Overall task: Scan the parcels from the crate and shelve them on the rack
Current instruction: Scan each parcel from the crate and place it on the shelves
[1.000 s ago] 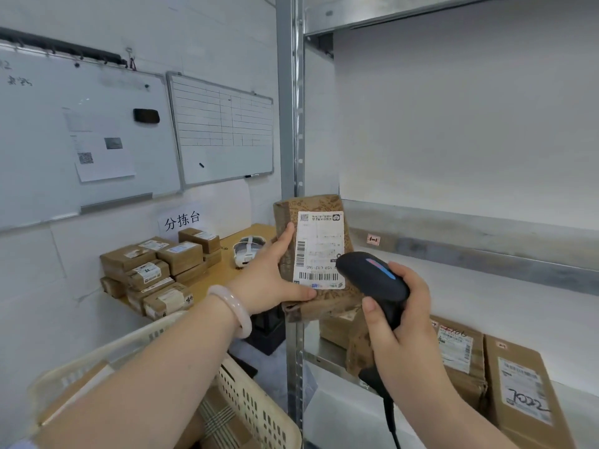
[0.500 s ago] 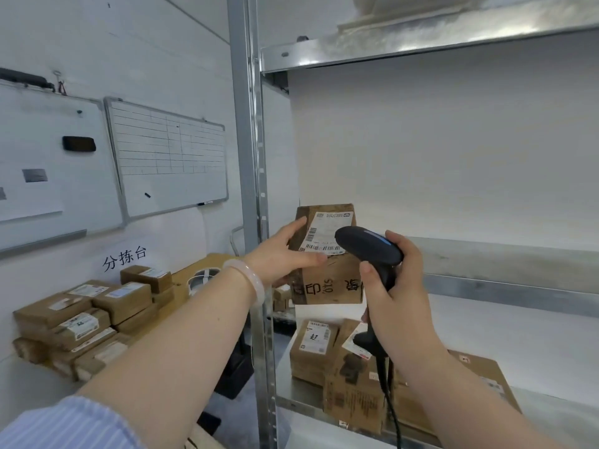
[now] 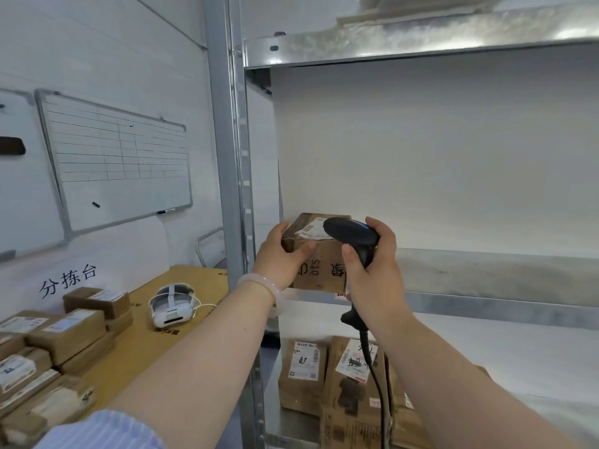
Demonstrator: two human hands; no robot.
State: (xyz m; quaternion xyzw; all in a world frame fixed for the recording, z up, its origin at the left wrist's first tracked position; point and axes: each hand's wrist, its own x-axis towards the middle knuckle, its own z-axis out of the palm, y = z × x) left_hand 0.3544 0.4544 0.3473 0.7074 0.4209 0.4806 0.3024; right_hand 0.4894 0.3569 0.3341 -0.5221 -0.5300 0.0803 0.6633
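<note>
My left hand (image 3: 281,254) grips a brown cardboard parcel (image 3: 321,268) by its left end, label side up, at the left end of the rack's middle shelf (image 3: 486,270). Whether the parcel's underside rests on the shelf I cannot tell. My right hand (image 3: 372,270) holds a black corded barcode scanner (image 3: 351,236) by its handle, the head hovering over the parcel's white label. On the lower shelf stand several labelled brown parcels (image 3: 303,374). The crate is out of view.
A metal rack upright (image 3: 231,176) stands just left of my left hand. To the left is a wooden table (image 3: 136,348) with stacked parcels (image 3: 64,335) and a white headset (image 3: 170,307). Whiteboards (image 3: 116,157) hang on the wall. An upper shelf (image 3: 421,37) runs overhead.
The parcel went from upright with its label facing me to flat, and moved up and forward onto the middle shelf level. The scanner stayed beside it. My view turned right, toward the rack.
</note>
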